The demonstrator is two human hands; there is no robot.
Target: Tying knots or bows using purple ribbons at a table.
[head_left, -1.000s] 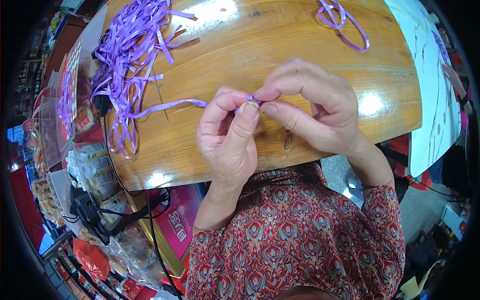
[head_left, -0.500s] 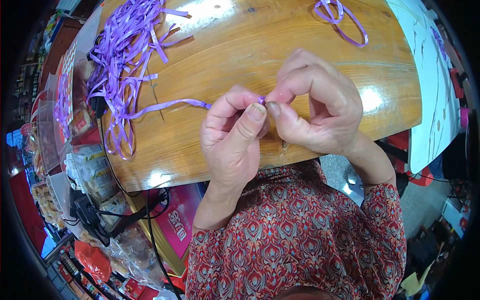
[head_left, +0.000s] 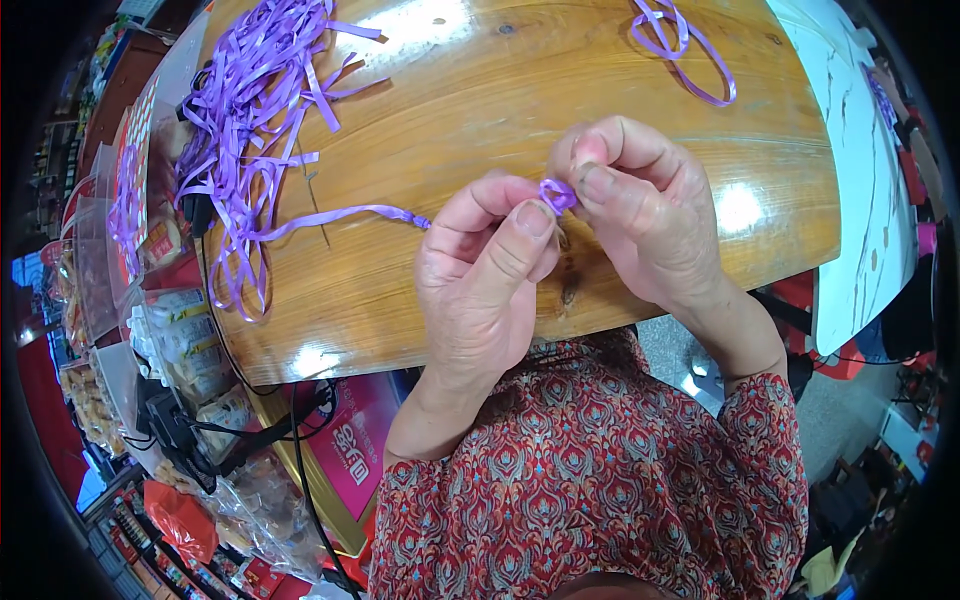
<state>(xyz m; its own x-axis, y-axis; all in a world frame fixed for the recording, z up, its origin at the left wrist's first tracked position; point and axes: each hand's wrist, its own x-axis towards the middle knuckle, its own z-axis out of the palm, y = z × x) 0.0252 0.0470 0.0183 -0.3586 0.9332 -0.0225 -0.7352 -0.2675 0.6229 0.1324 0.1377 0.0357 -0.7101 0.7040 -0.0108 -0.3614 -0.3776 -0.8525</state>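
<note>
A narrow purple ribbon [head_left: 340,213] runs from the left across the wooden table into my left hand [head_left: 484,270], which pinches it between thumb and forefinger. Just outside that hand, the ribbon has a small knotted or twisted stretch. Between my two hands a small purple loop [head_left: 557,195] of ribbon sticks out. My right hand [head_left: 645,215] is closed in a pinch at the loop's right side. Its fingertips touch the ribbon and partly hide it. The rest of the ribbon inside my left hand is out of sight.
A heap of purple ribbons [head_left: 262,80] covers the table's far left. Another looped ribbon [head_left: 705,65] lies at the far right of the wooden table [head_left: 450,110]. A thin dark stick [head_left: 312,190] rests near the heap. A black cable [head_left: 300,450] hangs at the left edge.
A ribbon loop now shows between my fingertips. My right hand has turned, its thumb now higher, and my left hand has shifted slightly right.
</note>
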